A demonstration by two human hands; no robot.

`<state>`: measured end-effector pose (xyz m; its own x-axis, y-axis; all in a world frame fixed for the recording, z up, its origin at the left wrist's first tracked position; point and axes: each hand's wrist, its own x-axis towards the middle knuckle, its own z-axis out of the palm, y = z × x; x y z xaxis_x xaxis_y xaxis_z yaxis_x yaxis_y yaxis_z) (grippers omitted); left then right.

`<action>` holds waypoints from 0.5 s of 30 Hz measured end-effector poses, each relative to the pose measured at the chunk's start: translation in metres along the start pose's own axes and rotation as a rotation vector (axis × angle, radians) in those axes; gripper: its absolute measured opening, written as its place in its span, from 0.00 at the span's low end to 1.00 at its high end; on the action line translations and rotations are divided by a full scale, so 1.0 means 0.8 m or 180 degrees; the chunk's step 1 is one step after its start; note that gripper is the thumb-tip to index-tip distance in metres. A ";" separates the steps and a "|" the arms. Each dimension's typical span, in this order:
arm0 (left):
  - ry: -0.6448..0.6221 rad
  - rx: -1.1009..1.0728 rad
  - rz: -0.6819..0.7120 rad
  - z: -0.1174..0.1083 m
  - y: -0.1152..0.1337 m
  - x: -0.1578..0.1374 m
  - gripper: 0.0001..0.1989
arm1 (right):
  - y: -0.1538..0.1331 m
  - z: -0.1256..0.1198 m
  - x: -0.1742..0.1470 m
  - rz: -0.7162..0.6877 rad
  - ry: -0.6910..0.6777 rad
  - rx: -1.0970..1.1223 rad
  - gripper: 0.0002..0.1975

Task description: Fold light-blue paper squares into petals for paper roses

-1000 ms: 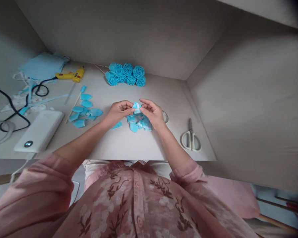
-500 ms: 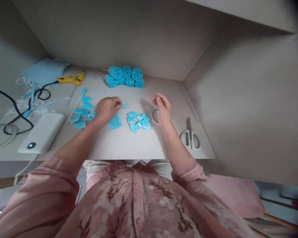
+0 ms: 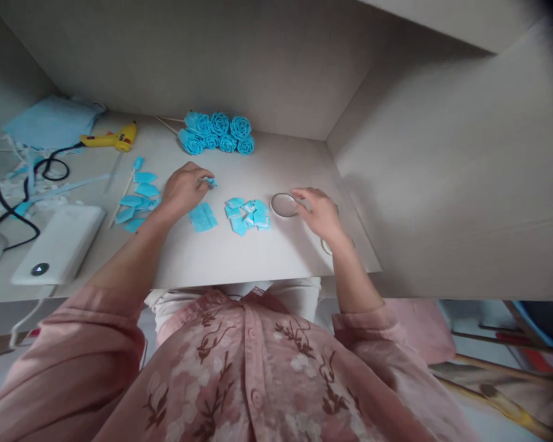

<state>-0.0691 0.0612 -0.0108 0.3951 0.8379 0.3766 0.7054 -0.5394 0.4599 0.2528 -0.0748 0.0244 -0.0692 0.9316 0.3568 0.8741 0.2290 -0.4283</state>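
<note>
My left hand (image 3: 187,187) is closed in a pinch on a small crumpled blue piece (image 3: 211,182). Below it, a flat blue square (image 3: 203,217) lies on the table. A pile of folded blue pieces (image 3: 247,215) with white edges sits in the middle. Right of that pile is a thin round ring (image 3: 283,205), perhaps a roll of tape. My right hand (image 3: 319,210) is at the ring's right edge, thumb and fingers apart; whether it touches the ring I cannot tell. Scissors (image 3: 325,247) are mostly hidden under the right forearm.
Several blue rosettes (image 3: 220,124) on sticks lie at the back. A yellow glue gun (image 3: 122,137), stacked blue sheets (image 3: 50,123), black cable and white power bank (image 3: 59,245) occupy the left. Blue petals (image 3: 141,199) and a stick lie beside my left arm.
My right hand has moved right and down to the ring's edge, its fingers spreading, and its forearm now covers the scissors. The left hand still pinches the blue piece. The view has shifted.
</note>
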 end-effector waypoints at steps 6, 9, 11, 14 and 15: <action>0.0315 -0.0139 -0.0366 0.002 0.005 0.002 0.06 | -0.002 0.030 -0.030 -0.0062 -0.0827 -0.1016 0.11; 0.0256 -0.0140 -0.0375 0.006 0.004 0.003 0.05 | -0.002 0.033 -0.020 0.0149 -0.0675 -0.1435 0.08; 0.0128 -0.0206 -0.0336 0.009 0.002 0.003 0.07 | 0.005 0.031 -0.007 0.0261 -0.0535 -0.1666 0.09; -0.0154 -0.0361 -0.0195 0.015 -0.002 0.004 0.10 | 0.018 0.028 0.010 0.0393 -0.0488 -0.1717 0.10; -0.0238 -0.0408 -0.0154 0.016 -0.004 0.004 0.11 | 0.021 0.027 0.011 0.0373 -0.0468 -0.1632 0.11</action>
<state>-0.0623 0.0666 -0.0215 0.4085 0.8645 0.2929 0.6456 -0.5005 0.5768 0.2569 -0.0567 0.0023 0.0082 0.9807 0.1954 0.9998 -0.0113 0.0147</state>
